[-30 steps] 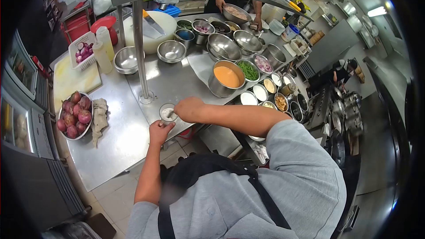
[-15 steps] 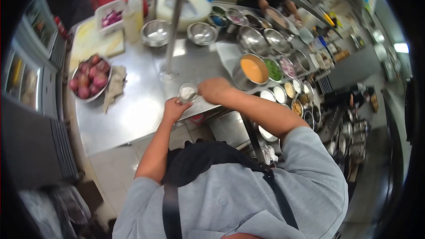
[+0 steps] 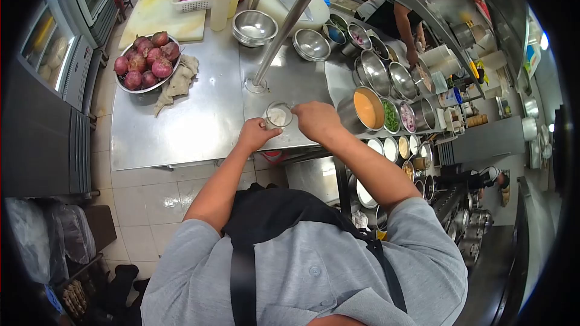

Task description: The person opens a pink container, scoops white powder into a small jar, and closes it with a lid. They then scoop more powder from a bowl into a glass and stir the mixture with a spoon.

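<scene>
My left hand (image 3: 257, 135) is closed around a small clear glass bowl (image 3: 280, 106) near the front edge of the steel table. White contents (image 3: 277, 117) lie inside it. At the bowl's right rim is my right hand (image 3: 318, 121), its fingers curled together. Whatever those fingers grip, possibly a thin utensil dipping into the bowl, is too small and hidden to name. A metal post (image 3: 260, 78) rises from the table just behind the bowl.
Red onions fill a metal bowl (image 3: 171, 78) beside a crumpled cloth (image 3: 179, 86). Steel bowls (image 3: 312, 44) stand behind the post. To the right are a pot of orange sauce (image 3: 345, 112) and several ingredient containers. Another person's arm (image 3: 406, 36) reaches in across the counter.
The whole view has shifted and sharpened, with the table's contents now further right in frame. Both hands keep their places at the glass bowl; my right hand is less blurred.
</scene>
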